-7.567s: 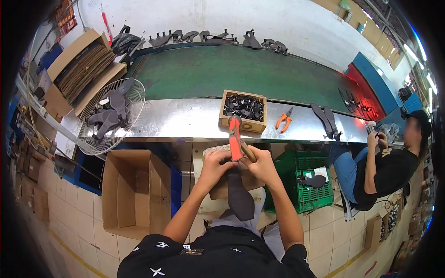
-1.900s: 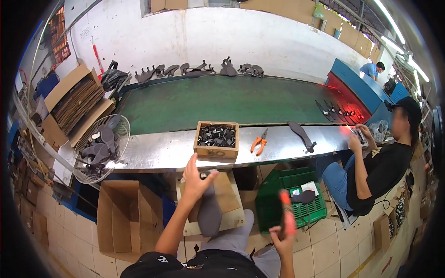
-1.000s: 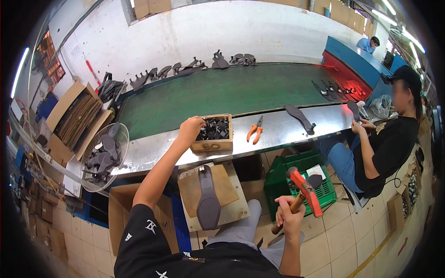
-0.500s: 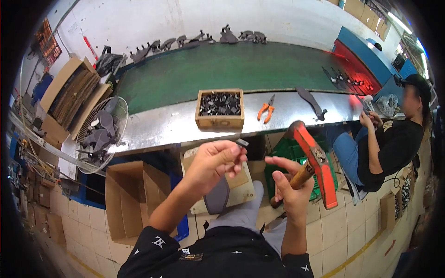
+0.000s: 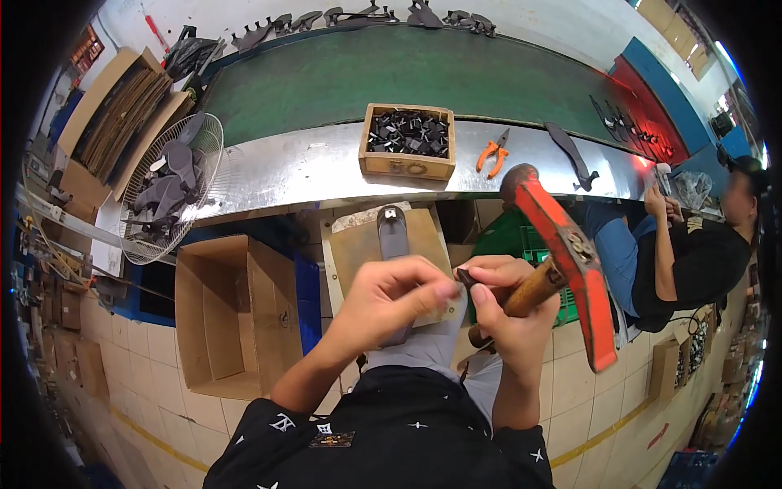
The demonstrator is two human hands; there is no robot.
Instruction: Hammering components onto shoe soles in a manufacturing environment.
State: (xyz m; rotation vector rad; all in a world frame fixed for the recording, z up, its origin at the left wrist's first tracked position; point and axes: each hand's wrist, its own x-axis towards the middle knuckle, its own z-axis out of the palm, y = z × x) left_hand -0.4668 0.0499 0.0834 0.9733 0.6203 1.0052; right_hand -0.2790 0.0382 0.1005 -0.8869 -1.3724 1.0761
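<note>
My right hand (image 5: 517,306) is closed round the wooden handle of a hammer (image 5: 562,253) with a red-orange head. Between its thumb and forefinger it also pinches a small black heel tip (image 5: 467,278). Just left of that, my left hand (image 5: 391,301) has its thumb and fingers loosely apart, and no object shows in it. Below my hands, a dark grey shoe sole (image 5: 394,236) with its heel end uppermost lies on a tan-topped board (image 5: 350,253) at my lap. My left hand hides part of the sole.
On the metal bench edge (image 5: 285,175) stand a wooden box (image 5: 407,167) of black heel tips, orange-handled pliers (image 5: 493,156) and another sole (image 5: 568,151). A wire basket (image 5: 213,175) of soles is left, above a cardboard box (image 5: 212,318). A co-worker (image 5: 692,236) sits at right.
The heel tip has passed from my left fingers to my right thumb and forefinger. My left hand has loosened and moved right and down. The bench sits higher in view, showing more of the board.
</note>
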